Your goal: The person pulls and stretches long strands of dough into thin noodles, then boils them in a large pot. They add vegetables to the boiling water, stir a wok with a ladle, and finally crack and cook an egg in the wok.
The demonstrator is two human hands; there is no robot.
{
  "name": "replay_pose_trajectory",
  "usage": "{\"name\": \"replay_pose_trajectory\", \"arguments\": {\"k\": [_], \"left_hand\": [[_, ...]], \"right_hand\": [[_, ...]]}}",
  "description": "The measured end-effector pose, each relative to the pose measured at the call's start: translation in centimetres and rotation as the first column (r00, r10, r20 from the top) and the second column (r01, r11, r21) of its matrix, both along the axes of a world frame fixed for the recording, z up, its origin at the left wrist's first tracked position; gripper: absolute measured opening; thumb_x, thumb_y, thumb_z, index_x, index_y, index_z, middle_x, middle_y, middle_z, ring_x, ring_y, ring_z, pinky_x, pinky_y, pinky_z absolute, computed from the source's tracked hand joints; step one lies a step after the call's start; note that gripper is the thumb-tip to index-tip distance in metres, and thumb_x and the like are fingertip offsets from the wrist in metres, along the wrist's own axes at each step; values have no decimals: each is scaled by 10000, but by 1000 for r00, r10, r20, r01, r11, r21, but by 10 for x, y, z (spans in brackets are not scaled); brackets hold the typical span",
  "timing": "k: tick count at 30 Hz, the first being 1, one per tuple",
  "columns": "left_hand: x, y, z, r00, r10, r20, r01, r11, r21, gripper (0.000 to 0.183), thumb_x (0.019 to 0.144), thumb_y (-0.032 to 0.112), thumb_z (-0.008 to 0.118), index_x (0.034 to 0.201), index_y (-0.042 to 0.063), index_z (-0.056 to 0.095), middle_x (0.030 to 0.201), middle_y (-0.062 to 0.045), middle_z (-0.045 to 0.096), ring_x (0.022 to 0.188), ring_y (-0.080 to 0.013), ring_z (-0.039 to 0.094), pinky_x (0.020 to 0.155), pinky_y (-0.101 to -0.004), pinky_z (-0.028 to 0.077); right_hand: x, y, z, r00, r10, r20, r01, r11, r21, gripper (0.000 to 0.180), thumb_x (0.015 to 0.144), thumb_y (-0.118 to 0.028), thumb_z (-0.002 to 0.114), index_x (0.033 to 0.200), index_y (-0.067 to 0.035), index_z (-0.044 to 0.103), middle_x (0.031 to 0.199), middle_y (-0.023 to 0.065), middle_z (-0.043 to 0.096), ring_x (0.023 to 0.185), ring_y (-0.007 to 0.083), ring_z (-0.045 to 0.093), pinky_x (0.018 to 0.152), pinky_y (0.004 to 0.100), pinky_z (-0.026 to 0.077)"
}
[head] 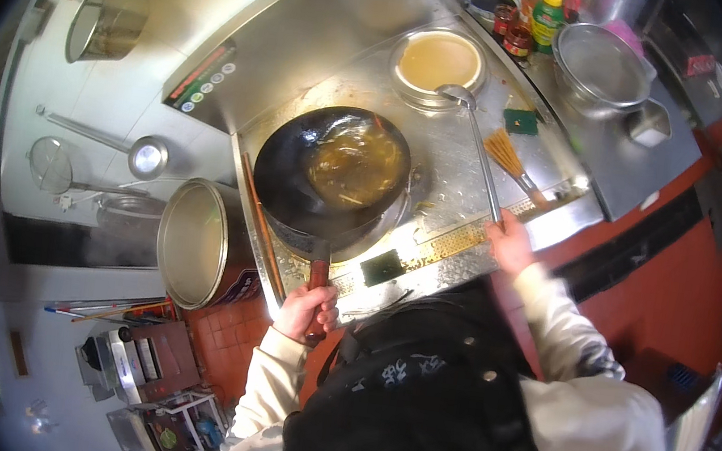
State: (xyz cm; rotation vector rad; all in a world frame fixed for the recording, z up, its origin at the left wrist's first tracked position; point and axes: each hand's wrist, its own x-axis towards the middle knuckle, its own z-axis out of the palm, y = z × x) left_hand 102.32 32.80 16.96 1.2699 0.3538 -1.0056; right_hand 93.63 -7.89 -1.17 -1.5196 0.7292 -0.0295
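My left hand [308, 312] is closed around the reddish-brown handle of a black wok [287, 169], which sits tilted over the burner. Brown, glossy liquid with thin strips of food [358, 164] lies in the wok. In my right hand [509, 242] is the end of a long metal ladle [482, 149]; its bowl rests at the rim of a round container of yellowish liquid [440, 63] behind the wok. A bamboo wok brush [511, 157] lies right of the ladle. One dark green scouring pad [382, 267] is near the counter's front edge, another [521, 121] beyond the brush.
Left of the stove stands a large metal pot [193, 243]. Sauce jars and a green bottle with a yellow cap [547, 20] stand at the back right, beside a metal strainer over a bowl [602, 64]. A metal ladle [147, 157] and a wire skimmer [51, 164] are at the left wall.
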Motion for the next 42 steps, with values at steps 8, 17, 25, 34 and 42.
{"name": "replay_pose_trajectory", "arguments": {"k": [8,17,25,34,42], "left_hand": [[-1,-36,45,996,-79,44,69,978,196,175,1010,126,672,915,47,548,697,-12,524,530,-123,534,478,-299,467],[-2,-54,35,837,-477,268,238,758,607,161,980,137,715,987,5,625,824,-84,699,614,-183,638,584,-340,518],[-45,-25,-35,764,-519,382,45,634,772,411,910,178,794,1173,-68,596,939,-230,698,891,-358,716,842,-444,561],[-39,14,-61,924,-41,380,-118,916,384,539,1044,-1,623,1546,-62,438,1218,-188,735,950,-231,772,774,-347,658],[3,57,-119,959,245,141,-247,969,0,161,1018,43,637,1061,35,483,723,-56,536,509,-151,521,471,-341,479]], "right_hand": [[-41,-11,15,990,-136,-24,137,990,33,397,1030,-167,696,1380,13,644,905,72,704,681,142,635,619,322,525],[33,-43,19,992,-91,90,113,951,-288,524,950,-172,707,1446,-12,652,936,147,719,872,281,699,848,384,563],[195,-81,30,1000,-1,3,1,1000,-17,532,965,-130,656,1492,-58,644,877,128,715,751,241,704,665,418,581],[246,-78,14,996,-63,70,26,896,443,101,1020,-108,642,996,-10,638,837,113,668,696,212,632,584,349,512],[206,-69,105,993,-81,80,-7,657,754,178,1060,-156,655,1122,7,616,933,97,671,743,148,629,610,257,516]]}}
